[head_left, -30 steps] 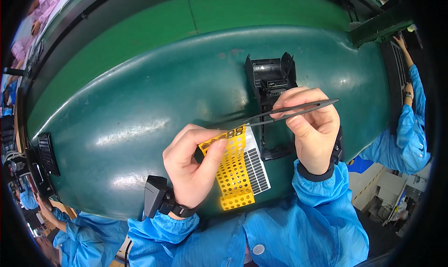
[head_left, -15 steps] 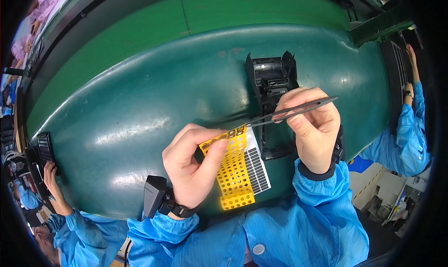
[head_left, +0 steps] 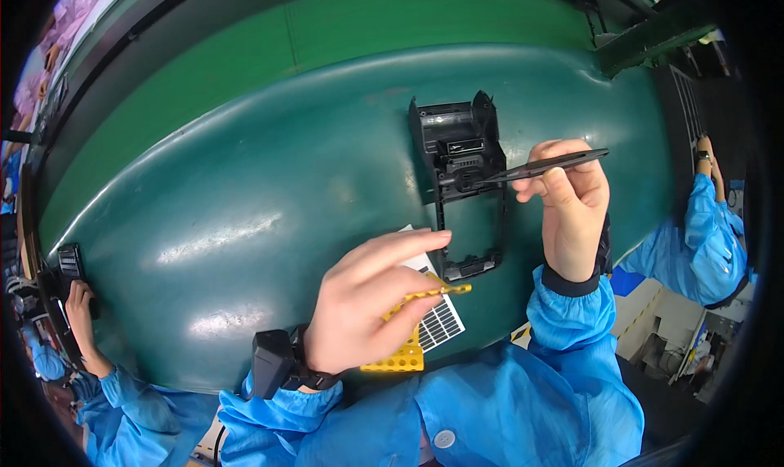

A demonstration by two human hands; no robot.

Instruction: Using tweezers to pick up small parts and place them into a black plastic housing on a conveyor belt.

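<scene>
My right hand (head_left: pixel 574 218) pinches black tweezers (head_left: pixel 554 165), whose arms lie close together. The tweezers' tips reach over the middle of a black plastic housing (head_left: pixel 457 124) on the table; whether they hold a small piece is too fine to see. The housing has a deep upper part and an open frame below. My left hand (head_left: pixel 359 308) grips a yellow sheet with rows of holes (head_left: pixel 402 359) between thumb and fingers, with the index finger stretched toward the housing's frame. Beneath lies a white sheet with black rectangles (head_left: pixel 443 324), partly hidden by the hand.
The table has a green surface (head_left: pixel 245 173) with a raised green panel (head_left: pixel 367 18) behind it. A co-worker's hand (head_left: pixel 80 308) touches a dark part (head_left: pixel 70 263) at far left. Another person's arm (head_left: pixel 697 214) is at far right. A dark green bracket (head_left: pixel 653 46) stands back right.
The tweezers have left the yellow sheet and moved onto the housing, their arms now closer together. My left hand has turned the sheet's upper part nearly edge-on and extended its index finger.
</scene>
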